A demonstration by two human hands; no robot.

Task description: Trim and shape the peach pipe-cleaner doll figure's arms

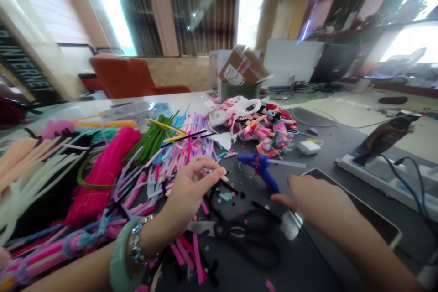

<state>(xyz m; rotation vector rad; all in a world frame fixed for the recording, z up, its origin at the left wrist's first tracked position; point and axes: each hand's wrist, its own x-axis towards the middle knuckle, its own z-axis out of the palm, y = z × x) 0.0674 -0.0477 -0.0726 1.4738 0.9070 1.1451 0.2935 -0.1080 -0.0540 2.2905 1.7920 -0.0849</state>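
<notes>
My left hand [198,180], with a green bangle and a silver bracelet at its wrist, is pinched closed over the heap of pipe cleaners. Whatever lies between its fingertips is too small to make out. My right hand [316,194] is a little blurred, its thumb stretched out just right of the handle of a blue glue gun [263,171]. The fingers I can see there are apart and hold nothing visible. A clear glue stick [289,163] protrudes from the gun. Black-handled scissors [239,230] lie between my forearms, beside cut pink pipe cleaners [197,258].
Bundled magenta [102,178] and green pipe cleaners [153,134] cover the left side. Colourful pipe-cleaner figures [265,132] lie behind the gun by a plastic bag [232,112]. At right are a phone [362,212], a power strip [372,175] and cables.
</notes>
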